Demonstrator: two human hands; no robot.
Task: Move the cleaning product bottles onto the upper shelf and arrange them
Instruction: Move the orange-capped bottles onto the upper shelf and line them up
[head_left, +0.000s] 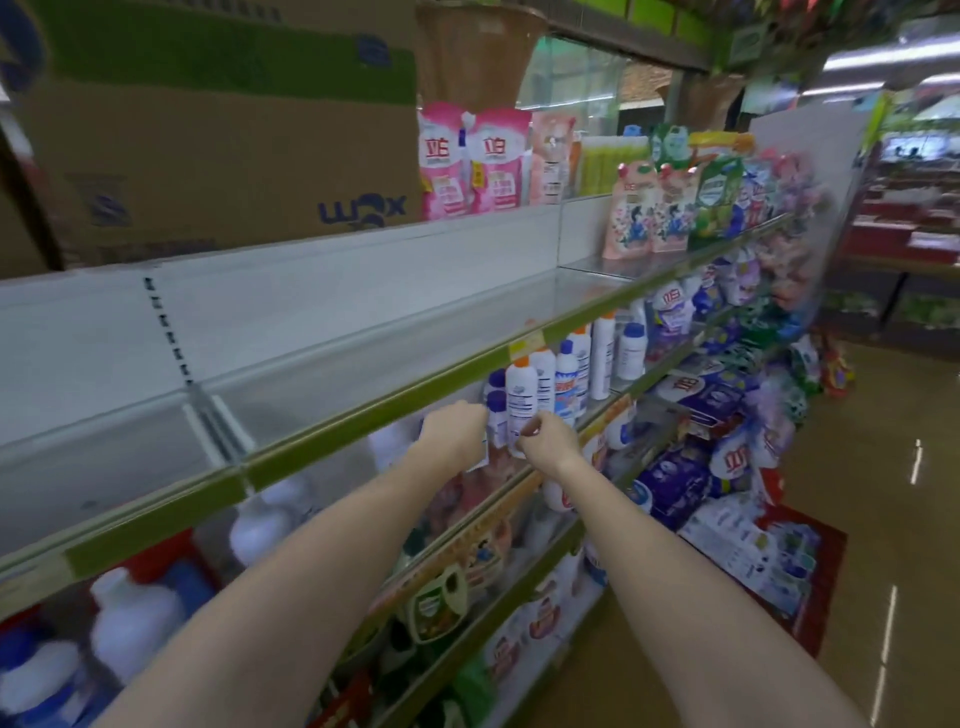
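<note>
Several white cleaning bottles with orange and blue caps (571, 374) stand on the shelf below the upper shelf (363, 322), whose glass surface is bare along most of its length. My left hand (454, 428) reaches under the green shelf edge and grips a blue-capped white bottle (496, 410). My right hand (550, 436) grips the lower part of an orange-capped white bottle (521, 400) beside it. Both bottles stand upright on the lower shelf.
A large cardboard box (208, 145) sits on top of the rack at left. Pink refill pouches (467, 161) and floral pouches (654, 218) stand further right. Lower shelves hold white jugs (130, 623) and detergent bags. A red crate of packages (769, 561) stands on the aisle floor.
</note>
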